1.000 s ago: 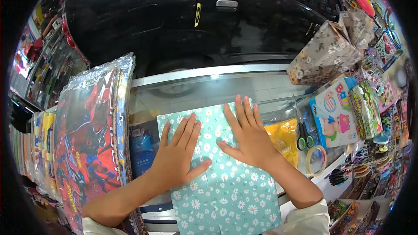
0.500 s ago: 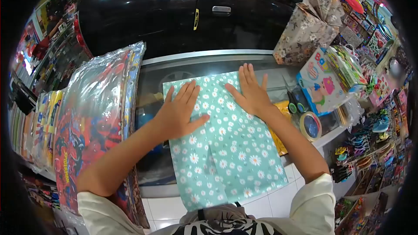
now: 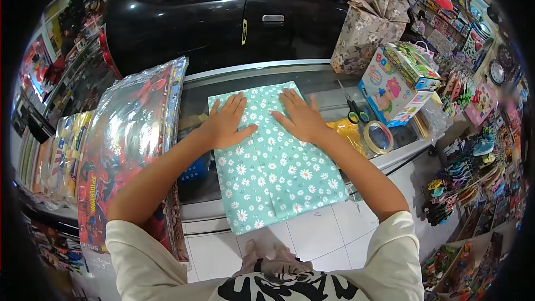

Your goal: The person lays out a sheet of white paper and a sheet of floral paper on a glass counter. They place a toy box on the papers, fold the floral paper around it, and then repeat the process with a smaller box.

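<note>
A sheet of mint-green wrapping paper point(image 3: 278, 173) printed with white daisies lies on the glass counter, and its near part reaches past the counter's front edge. My left hand point(image 3: 225, 125) rests palm down on its upper left area, fingers spread. On the upper right area my right hand point(image 3: 301, 117) also lies flat, with thumb and fingers apart. Neither hand grips anything. Whether something is under the paper cannot be seen. Scissors point(image 3: 355, 108) with black and green handles and a roll of tape point(image 3: 378, 137) are to the right of my right hand.
Plastic-wrapped stacks of printed sheets point(image 3: 125, 128) stand on the left. At the right are a boxed toy point(image 3: 393, 86), a floral-wrapped package point(image 3: 368, 30) and a yellow packet point(image 3: 348, 134). A black car point(image 3: 223, 28) is beyond the glass counter point(image 3: 212, 81). Hanging goods line the right side.
The paper's near part, which hung lower with a visible fold, now looks flatter and ends higher in view. Both hands stay spread on the paper. The view has shifted slightly.
</note>
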Demonstrator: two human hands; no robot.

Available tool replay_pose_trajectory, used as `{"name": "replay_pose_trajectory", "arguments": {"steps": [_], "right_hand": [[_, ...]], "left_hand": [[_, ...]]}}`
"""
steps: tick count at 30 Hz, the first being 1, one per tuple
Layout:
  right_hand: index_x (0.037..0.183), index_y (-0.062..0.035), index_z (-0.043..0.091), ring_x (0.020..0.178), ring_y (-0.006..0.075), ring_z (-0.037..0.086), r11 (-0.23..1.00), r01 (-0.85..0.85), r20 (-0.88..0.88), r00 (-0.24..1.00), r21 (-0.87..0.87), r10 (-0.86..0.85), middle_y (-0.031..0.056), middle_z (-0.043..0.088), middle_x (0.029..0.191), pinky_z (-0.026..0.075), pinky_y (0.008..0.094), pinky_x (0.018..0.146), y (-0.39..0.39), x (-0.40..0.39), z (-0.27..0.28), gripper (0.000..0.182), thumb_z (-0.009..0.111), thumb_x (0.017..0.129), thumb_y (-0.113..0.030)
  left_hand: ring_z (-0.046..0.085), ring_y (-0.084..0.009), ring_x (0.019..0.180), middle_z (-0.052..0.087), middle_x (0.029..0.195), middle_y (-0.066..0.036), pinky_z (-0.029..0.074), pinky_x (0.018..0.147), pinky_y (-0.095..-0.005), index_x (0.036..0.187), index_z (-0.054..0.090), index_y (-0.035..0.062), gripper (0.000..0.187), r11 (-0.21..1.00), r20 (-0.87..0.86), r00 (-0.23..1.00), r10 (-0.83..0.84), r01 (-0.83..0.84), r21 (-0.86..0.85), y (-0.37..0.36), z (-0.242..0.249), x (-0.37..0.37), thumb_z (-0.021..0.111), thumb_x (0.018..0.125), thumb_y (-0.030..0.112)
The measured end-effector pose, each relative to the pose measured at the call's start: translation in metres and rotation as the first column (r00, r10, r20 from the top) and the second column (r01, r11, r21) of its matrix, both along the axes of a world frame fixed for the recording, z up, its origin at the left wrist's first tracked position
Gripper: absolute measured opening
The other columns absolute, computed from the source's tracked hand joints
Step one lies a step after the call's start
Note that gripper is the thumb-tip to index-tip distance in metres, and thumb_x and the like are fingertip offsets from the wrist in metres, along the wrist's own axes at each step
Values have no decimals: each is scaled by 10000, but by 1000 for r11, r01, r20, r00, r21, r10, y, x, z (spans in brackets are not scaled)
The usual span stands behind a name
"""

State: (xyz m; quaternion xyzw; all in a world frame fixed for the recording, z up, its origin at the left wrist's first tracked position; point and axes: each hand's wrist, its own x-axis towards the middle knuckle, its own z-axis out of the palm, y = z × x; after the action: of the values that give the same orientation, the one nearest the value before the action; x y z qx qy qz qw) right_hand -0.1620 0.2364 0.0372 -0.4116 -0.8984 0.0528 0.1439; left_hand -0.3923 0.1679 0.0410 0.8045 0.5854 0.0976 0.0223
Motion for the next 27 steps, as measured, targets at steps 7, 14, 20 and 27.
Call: {"name": "replay_pose_trajectory", "arguments": {"steps": [7,14,20,27], "right_hand": [[1401,0,292,1404,319,130,999,38,6,999,18,-38,228,201,1483,80,588,1087,2,-2,-8,738,299,915,-555],[1359,2,344,1384,323,202,998,64,-22,998,-2,-64,242,272,1450,191,531,1065,18,3,-15,610,360,890,-387],[1307,12,389,1343,263,304,998,57,-1,998,12,-57,188,378,1398,280,468,964,29,7,0,562,386,878,-352],[1350,47,302,1367,256,269,989,124,-38,992,79,-121,202,316,1445,236,462,994,39,2,-20,598,335,893,-338]], "left_hand": [[154,-344,1393,185,1489,-220,89,1112,-549,1416,242,-2,657,992,5,998,55,-54,-113,35,24,37,346,935,432],[200,-310,1386,217,1495,-164,128,1099,-558,1394,311,42,564,999,65,998,23,-25,31,53,-17,61,327,942,378],[433,-295,1190,490,1219,-130,274,1029,-527,1195,470,40,431,998,-106,993,58,-57,8,56,23,76,475,853,302],[390,-302,1244,469,1255,-163,253,1072,-495,1214,436,35,382,963,104,981,-162,135,232,94,-16,74,415,884,227]]}}
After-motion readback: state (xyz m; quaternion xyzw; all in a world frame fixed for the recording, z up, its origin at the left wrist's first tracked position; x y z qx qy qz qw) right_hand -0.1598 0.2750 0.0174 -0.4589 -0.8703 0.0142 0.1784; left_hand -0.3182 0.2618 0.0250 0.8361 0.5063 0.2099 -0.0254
